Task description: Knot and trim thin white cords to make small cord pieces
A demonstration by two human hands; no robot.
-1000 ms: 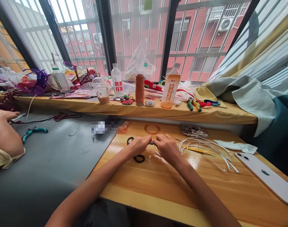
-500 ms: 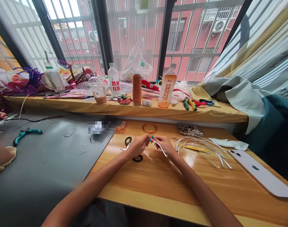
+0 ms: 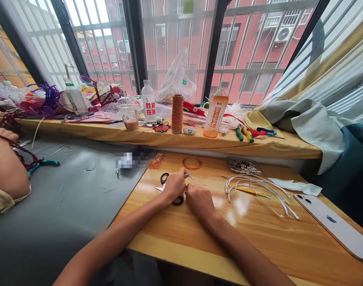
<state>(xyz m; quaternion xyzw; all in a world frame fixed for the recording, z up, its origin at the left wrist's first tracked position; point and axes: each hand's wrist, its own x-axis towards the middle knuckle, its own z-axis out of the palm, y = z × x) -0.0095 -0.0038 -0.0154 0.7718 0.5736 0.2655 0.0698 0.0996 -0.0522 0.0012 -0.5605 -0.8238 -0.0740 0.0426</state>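
Note:
My left hand (image 3: 176, 186) is closed in a pinch on a white cord (image 3: 196, 181), whose loose end sticks out to the right above the other hand. My right hand (image 3: 201, 198) is curled shut just below and right of it, its fingertips close to the left fingers, also on the white cord; the exact grip is hidden behind the knuckles. Partly covered by my left hand lies a pair of scissors (image 3: 164, 178) with black handles. Behind the hands is a coil of copper-coloured wire (image 3: 192, 163).
Right of my hands lie several white cords (image 3: 259, 184), a phone (image 3: 333, 222), a white tissue (image 3: 296, 186) and a clear tray of beads (image 3: 244, 165). A co-worker's arm (image 3: 8, 167) and teal pliers (image 3: 44, 163) are at left. Bottles and a cord spool (image 3: 177, 114) line the sill.
My right hand has moved down and left, turning its knuckles up, and the white cord's end now points right. The co-worker's arm has come further in, over the teal pliers.

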